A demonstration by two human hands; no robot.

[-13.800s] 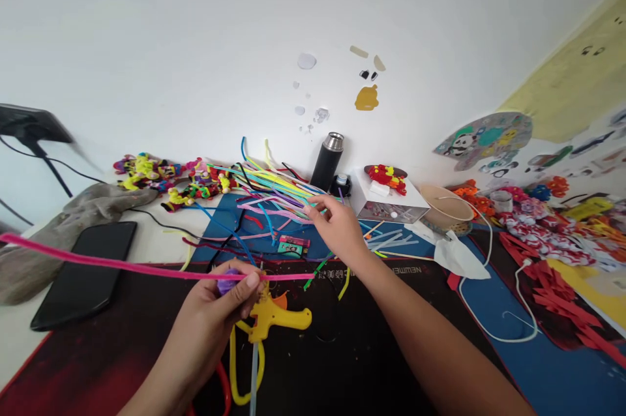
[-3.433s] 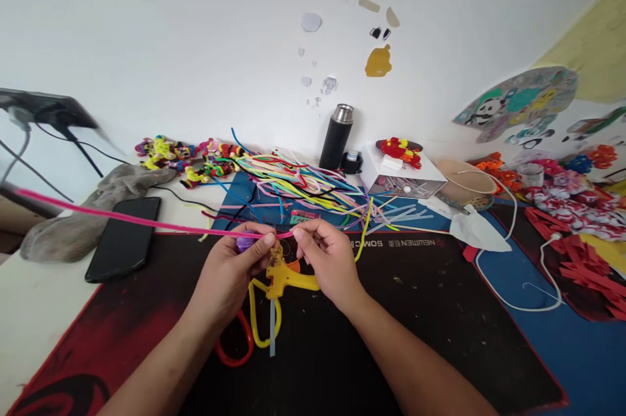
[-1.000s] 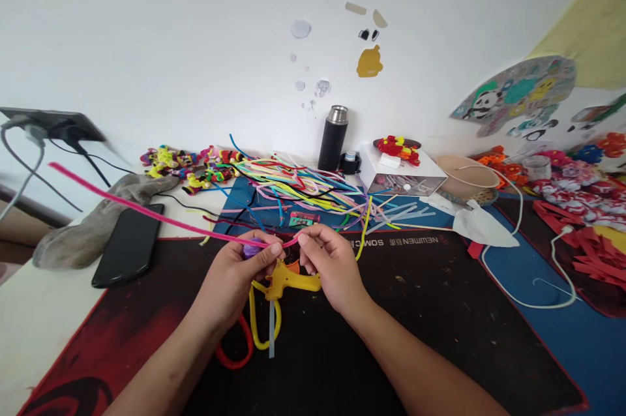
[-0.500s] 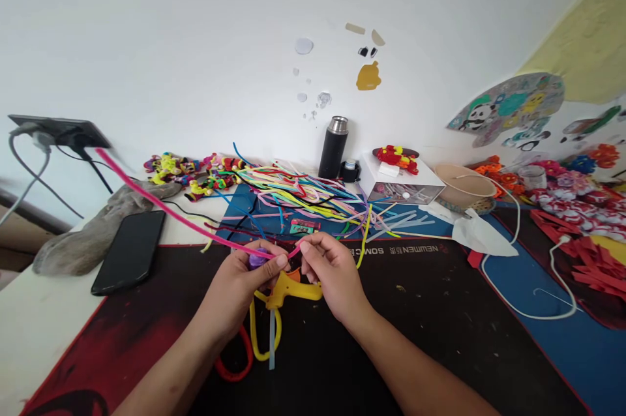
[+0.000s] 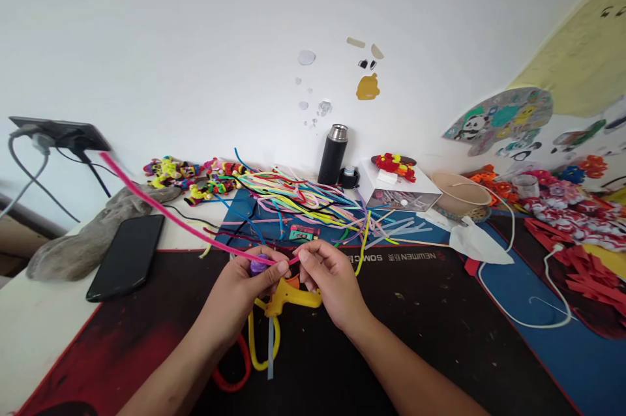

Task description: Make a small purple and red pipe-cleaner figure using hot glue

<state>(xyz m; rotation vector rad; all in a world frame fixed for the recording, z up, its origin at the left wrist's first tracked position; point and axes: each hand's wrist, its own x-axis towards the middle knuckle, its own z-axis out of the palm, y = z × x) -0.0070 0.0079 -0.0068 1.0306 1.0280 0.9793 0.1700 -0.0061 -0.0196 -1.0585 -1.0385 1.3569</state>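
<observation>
A long pink pipe cleaner [image 5: 186, 227] runs from the upper left into my hands. My left hand [image 5: 254, 279] pinches it between thumb and fingers, close to one end. That short end is gripped by the fingertips of my right hand [image 5: 327, 272], a little to the right. Beside my left fingers shows a small purple thing [image 5: 259, 264], mostly covered. Just below the hands lies a yellow glue gun [image 5: 296, 296] with a clear glue stick [image 5: 270, 351] poking out. A yellow loop [image 5: 251, 341] and a red loop [image 5: 229, 386] rest under my left wrist.
Many coloured pipe cleaners [image 5: 303, 197] are heaped at the back. Behind them stands a black thermos [image 5: 332, 158], with a white box [image 5: 401, 191] to its right. A phone [image 5: 127, 256] lies at the left, and a white cable [image 5: 528, 323] curls at the right.
The pink pipe cleaner's short end between my hands, slanting upward before, now lies flatter. Both hands stay close together in nearly the same place. The camera view has tilted slightly.
</observation>
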